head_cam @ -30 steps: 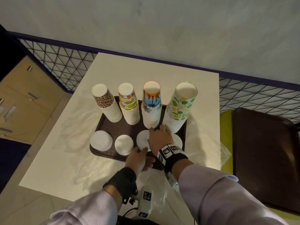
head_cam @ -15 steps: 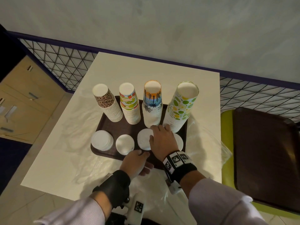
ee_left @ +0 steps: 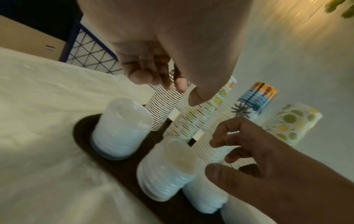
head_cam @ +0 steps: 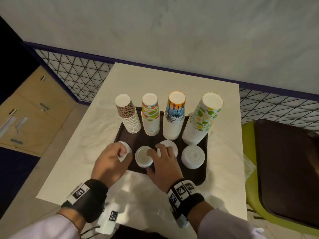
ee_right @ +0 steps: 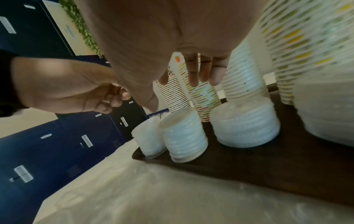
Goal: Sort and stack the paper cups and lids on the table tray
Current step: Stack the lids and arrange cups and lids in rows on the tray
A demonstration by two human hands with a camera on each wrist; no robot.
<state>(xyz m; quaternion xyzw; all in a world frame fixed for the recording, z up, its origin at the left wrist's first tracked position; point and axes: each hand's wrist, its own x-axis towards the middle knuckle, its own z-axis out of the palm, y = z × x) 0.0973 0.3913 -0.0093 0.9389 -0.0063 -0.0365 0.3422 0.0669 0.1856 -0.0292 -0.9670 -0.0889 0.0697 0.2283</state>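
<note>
Four upside-down stacks of paper cups stand at the back of the brown tray point(head_cam: 195, 175): leopard print point(head_cam: 128, 116), fruit stripes point(head_cam: 150, 116), palm sunset point(head_cam: 174, 116) and lime point(head_cam: 201, 121). In front of them stand white lid stacks. My left hand point(head_cam: 123, 153) hovers over the leftmost lid stack point(ee_left: 120, 130), fingers curled, holding nothing. My right hand point(head_cam: 151, 161) is spread loosely above the second lid stack point(head_cam: 142, 156) and partly covers the third lid stack point(head_cam: 170, 145). The fourth lid stack point(head_cam: 193, 156) stands free. In the right wrist view its fingers point(ee_right: 193, 75) hang straight.
Crinkled clear plastic point(head_cam: 143, 188) covers the white table in front of the tray. A green chair bearing another brown tray point(head_cam: 284, 166) stands close on the right. A wire mesh railing point(head_cam: 77, 73) and a wall run behind the table.
My left hand has moved from the tray's near edge to above the leftmost lid stack. My right hand has shifted left, which uncovers the fourth lid stack.
</note>
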